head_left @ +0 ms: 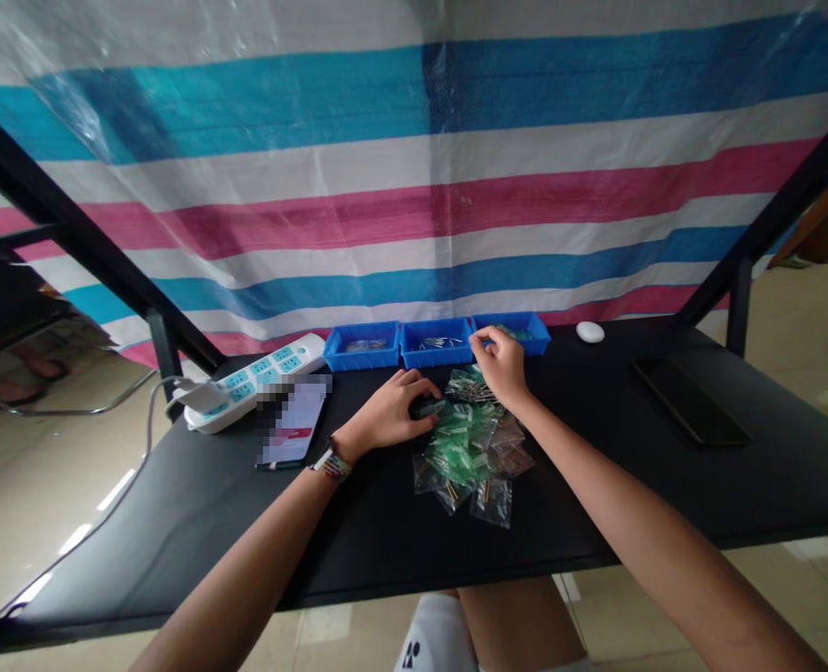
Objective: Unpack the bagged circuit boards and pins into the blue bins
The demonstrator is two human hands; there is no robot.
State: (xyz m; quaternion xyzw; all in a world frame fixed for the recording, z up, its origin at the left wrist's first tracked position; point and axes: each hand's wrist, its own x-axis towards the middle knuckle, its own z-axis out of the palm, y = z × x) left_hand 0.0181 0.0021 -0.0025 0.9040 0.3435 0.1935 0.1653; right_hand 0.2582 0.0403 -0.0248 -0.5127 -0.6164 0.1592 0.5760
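Note:
My left hand (394,411) rests at the left edge of a pile of small plastic bags (461,443). Its fingers curl toward the thumb, with a small clear bag (426,407) between them. Green, brownish and clear bags make up the pile, and some hold thin metal pins. Over the far side of the pile, my right hand (503,366) is closed in a pinch, beside the joint of the middle blue bin (436,358) and the right blue bin (540,345). Whatever its fingertips hold is too small to make out. Loose metal pins lie in the middle bin.
A left blue bin (361,361) holds small bags. Left of it are a white power strip (273,373) with a plugged-in cable and a phone (301,425). A dark phone (690,401) and a white oval case (590,332) lie right. Striped sheeting (414,187) hangs behind.

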